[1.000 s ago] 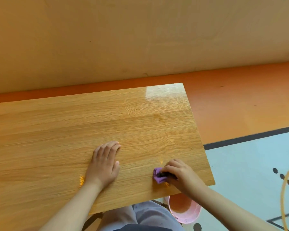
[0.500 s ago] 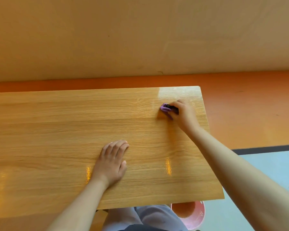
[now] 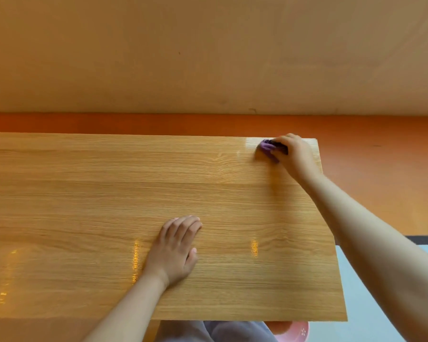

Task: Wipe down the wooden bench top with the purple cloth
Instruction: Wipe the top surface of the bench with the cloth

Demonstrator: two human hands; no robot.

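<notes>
Wooden bench top [image 3: 134, 193] stretches unwiped leftward from its far right corner, where the right hand [image 3: 292, 154] presses the bunched purple cloth [image 3: 266, 146]; the left hand [image 3: 176, 250] rests flat, holding nothing.

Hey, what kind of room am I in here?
Probably an indoor play or activity room, though I can't be sure. A low wooden bench stands by a plain wall, over a bright orange floor with a pale blue mat.
</notes>
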